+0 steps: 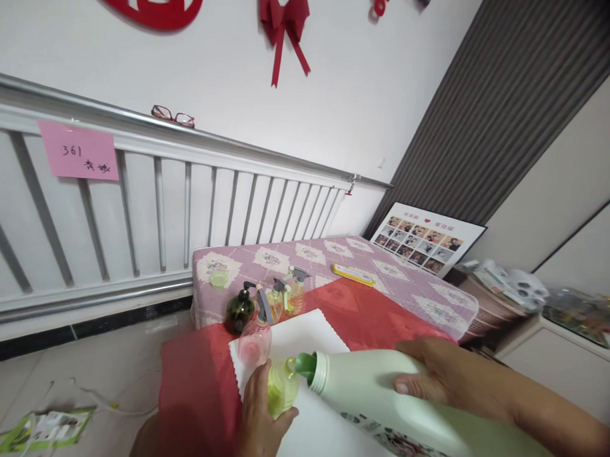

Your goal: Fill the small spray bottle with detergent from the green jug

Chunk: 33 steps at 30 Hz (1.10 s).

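Observation:
My left hand (261, 413) is wrapped round a small see-through yellow-green bottle (282, 388) with no pump in its neck. Tipped on its side, a large pale green detergent bottle (389, 385) is gripped by my right hand (435, 373). Its green pouring spout (305, 366) is right at the small bottle's neck; whether liquid flows, I cannot tell. Behind my left hand stands a pink spray bottle (256, 340), with a dark green pump bottle (241, 311) beside it. Clear spray bottles (296, 295) with yellowish liquid stand farther back.
A white sheet (326, 332) lies over a red cloth (376, 321) on the purple patterned tabletop (309, 252). A yellow packet (352, 275) and a small green dish (218, 279) lie there. A photo board (425, 239) leans behind. A power strip (50, 427) with cables is on the floor.

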### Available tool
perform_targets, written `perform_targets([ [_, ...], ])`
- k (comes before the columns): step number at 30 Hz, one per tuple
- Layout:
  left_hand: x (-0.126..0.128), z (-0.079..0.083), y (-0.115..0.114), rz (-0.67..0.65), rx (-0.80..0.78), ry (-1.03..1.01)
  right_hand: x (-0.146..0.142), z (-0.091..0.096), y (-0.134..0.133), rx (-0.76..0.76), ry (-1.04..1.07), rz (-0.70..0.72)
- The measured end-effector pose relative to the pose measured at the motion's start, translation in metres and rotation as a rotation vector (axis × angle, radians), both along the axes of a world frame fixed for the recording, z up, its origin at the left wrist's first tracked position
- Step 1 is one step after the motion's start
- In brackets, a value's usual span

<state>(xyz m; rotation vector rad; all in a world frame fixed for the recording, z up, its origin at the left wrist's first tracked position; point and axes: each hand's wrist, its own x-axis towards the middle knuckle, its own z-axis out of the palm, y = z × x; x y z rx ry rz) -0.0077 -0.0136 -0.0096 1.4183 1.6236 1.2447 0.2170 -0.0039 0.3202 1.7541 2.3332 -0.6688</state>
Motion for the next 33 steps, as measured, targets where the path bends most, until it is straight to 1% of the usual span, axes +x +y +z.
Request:
perform_targets([
  [4,0.0004,-0.0034,0.0001,0.010,0.026,0.032,0.0009,0.0021,0.0005,-0.001,-0.009,0.011],
  [7,0.0012,-0.0072,0.0005,0.022,0.042,0.045,0.0042,0.0018,0.0019,-0.035,-0.028,-0.007],
  [10,0.0017,-0.0091,0.0016,0.020,0.050,0.044,0.0072,0.0004,0.0034,-0.030,-0.066,-0.027],
  [17,0.0000,-0.0070,0.0003,-0.021,-0.003,0.052,0.0056,0.0021,0.0032,-0.046,-0.076,-0.031],
  [21,0.0001,-0.0078,-0.0009,-0.020,0.007,0.059,0.0061,0.0028,0.0031,-0.023,-0.102,-0.038],
  [27,0.0017,-0.0077,0.0003,0.001,0.047,0.066,0.0039,0.0043,0.0045,-0.053,-0.068,-0.030],
  [33,0.0014,-0.0088,-0.0003,0.003,0.050,0.066,0.0049,0.0033,0.0054,-0.045,-0.102,-0.023],
])
